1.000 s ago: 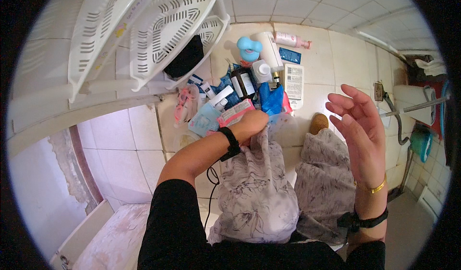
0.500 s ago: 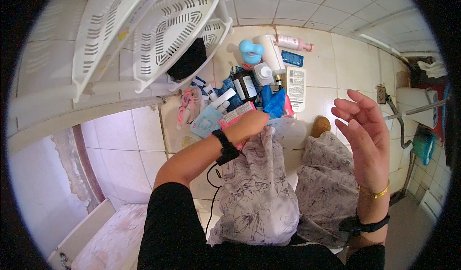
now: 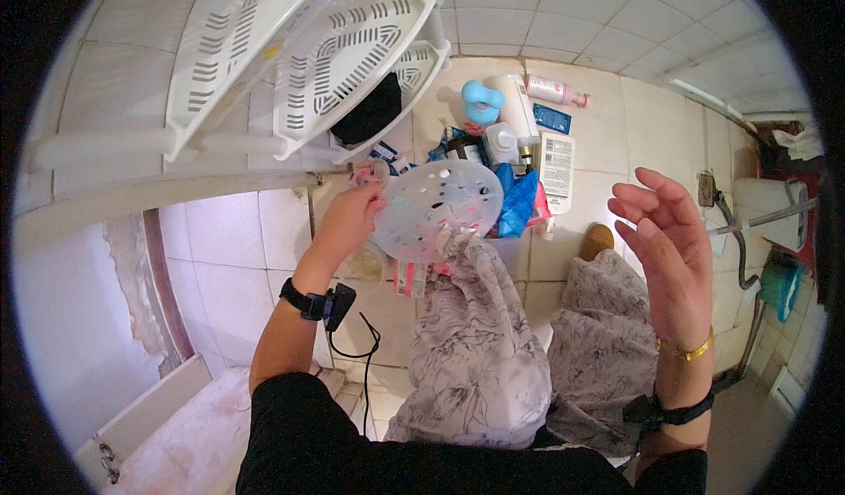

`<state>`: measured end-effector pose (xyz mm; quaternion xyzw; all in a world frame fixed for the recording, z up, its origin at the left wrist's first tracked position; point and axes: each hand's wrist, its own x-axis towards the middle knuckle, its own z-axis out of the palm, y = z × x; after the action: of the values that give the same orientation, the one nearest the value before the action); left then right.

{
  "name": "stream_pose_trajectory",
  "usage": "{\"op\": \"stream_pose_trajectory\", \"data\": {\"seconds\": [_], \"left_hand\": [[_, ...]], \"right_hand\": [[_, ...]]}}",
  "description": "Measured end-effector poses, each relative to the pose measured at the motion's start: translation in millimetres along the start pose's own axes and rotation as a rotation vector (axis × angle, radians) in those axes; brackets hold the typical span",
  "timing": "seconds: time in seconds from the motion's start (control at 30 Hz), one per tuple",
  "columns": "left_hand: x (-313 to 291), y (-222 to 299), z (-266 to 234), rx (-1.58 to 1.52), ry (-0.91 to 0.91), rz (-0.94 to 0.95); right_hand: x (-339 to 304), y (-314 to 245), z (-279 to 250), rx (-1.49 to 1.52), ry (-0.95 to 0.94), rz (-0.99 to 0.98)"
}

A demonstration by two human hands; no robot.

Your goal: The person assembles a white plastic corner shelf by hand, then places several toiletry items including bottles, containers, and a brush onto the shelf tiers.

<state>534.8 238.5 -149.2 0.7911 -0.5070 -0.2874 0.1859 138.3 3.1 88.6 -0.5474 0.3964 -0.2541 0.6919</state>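
Observation:
My left hand (image 3: 349, 224) grips the left edge of a round, translucent plastic disc (image 3: 444, 198) with several holes. The disc is tilted over the pile on the floor, and some items show blurrily through it. Beyond its far edge stand a dark bottle (image 3: 465, 149) and a white bottle (image 3: 503, 143). A crumpled blue plastic wrapper (image 3: 518, 203) lies just right of the disc. By its near edge is a pink and white packet (image 3: 411, 278). My right hand (image 3: 667, 262) is raised at the right, fingers apart and slightly curled, holding nothing.
At the upper left stands a white slotted corner shelf (image 3: 339, 51) with a black cloth (image 3: 370, 112) on it. Further back lie a light blue rounded item (image 3: 481, 103), a pink pump bottle (image 3: 556, 90) and a flat white bottle (image 3: 556, 171). A grey hose (image 3: 741, 240) hangs at the right.
My left hand has moved left and lifted the disc from beside my knees, so it now covers part of the pile. My right hand has stayed in place.

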Motion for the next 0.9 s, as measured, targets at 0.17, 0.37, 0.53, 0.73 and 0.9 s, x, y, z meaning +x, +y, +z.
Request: {"op": "stream_pose_trajectory", "data": {"seconds": [0.17,0.37,0.53,0.73,0.9], "left_hand": [[-21,-38,-11,-0.377,0.090,-0.314],[-18,-51,-3,-0.464,0.228,-0.357],[-29,-32,7,-0.281,0.389,-0.243],[-37,-68,43,0.335,0.386,-0.045],[-21,-47,42,0.166,0.402,0.048]], "right_hand": [[-5,-3,13,-0.004,-0.001,0.018],[8,9,21,-0.066,-0.021,0.016],[16,19,26,-0.076,-0.015,0.022],[25,28,48,-0.103,-0.027,0.035],[29,34,55,-0.115,-0.014,0.050]]}}
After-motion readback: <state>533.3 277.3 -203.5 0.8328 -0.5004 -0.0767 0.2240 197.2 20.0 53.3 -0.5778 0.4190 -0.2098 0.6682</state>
